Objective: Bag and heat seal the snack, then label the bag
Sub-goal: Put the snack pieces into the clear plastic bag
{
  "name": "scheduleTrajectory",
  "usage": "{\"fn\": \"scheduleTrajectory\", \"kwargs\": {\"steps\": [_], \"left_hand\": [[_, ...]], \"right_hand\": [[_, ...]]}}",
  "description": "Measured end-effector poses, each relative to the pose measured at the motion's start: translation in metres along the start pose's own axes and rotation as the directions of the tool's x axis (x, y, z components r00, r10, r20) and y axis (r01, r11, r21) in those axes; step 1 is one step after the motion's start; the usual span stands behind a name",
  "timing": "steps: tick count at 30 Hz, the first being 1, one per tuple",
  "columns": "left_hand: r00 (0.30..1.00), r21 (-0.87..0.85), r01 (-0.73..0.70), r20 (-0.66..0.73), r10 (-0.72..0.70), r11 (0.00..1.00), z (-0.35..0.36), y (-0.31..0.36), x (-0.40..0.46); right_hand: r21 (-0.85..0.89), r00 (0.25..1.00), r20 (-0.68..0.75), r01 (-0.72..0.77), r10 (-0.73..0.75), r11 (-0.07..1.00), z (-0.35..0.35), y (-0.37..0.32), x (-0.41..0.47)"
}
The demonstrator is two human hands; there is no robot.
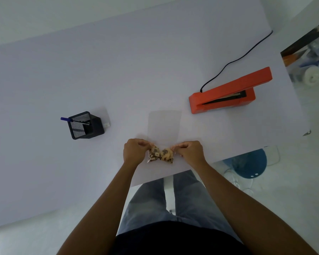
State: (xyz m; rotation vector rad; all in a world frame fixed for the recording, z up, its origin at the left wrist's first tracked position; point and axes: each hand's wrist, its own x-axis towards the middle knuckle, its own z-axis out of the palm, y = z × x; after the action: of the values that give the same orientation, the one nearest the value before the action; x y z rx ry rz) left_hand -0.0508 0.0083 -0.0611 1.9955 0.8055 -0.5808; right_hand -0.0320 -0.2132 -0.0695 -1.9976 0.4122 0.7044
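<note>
A small clear packet of cookies (pixel 161 155) sits between my hands near the table's front edge. My left hand (pixel 134 152) pinches its left top corner and my right hand (pixel 191 151) pinches its right top corner. Just beyond it lies a flat, clear empty bag (pixel 164 124) on the table. The orange heat sealer (pixel 228 92) stands at the right with its arm raised. A small white label (pixel 106 124) lies beside the black mesh pen holder (pixel 86 126), which holds a blue pen (pixel 65 119).
The sealer's black cord (pixel 234 61) runs toward the back right over the white table (pixel 136 61). A blue stool (pixel 250 162) stands on the floor past the table's right front corner. My legs are under the front edge.
</note>
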Motion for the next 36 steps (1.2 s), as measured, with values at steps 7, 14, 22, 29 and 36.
{"fn": "scheduleTrajectory", "kwargs": {"steps": [7,14,22,29,36], "left_hand": [[0.997,0.119,0.076,-0.002,-0.076,0.99,0.008,0.011,-0.002],[0.985,0.123,0.153,-0.101,-0.141,0.981,0.009,0.017,-0.002],[0.983,0.08,0.054,-0.181,-0.039,0.995,0.021,0.017,-0.011],[0.883,0.524,-0.31,-0.15,0.445,0.793,0.043,0.006,-0.028],[0.909,0.799,-0.312,0.094,0.406,0.515,0.054,0.014,-0.051]], "right_hand": [[-0.135,0.998,-0.009,-0.058,0.057,0.989,-0.003,0.003,0.003],[-0.233,0.988,-0.004,-0.149,0.152,0.961,-0.005,0.003,0.014],[-0.294,0.975,-0.007,-0.215,0.222,0.932,-0.011,-0.001,0.018],[-0.306,0.971,0.002,-0.228,0.24,0.924,-0.01,-0.006,0.016],[-0.328,0.975,0.0,-0.21,0.222,0.921,-0.009,-0.003,0.016]]}}
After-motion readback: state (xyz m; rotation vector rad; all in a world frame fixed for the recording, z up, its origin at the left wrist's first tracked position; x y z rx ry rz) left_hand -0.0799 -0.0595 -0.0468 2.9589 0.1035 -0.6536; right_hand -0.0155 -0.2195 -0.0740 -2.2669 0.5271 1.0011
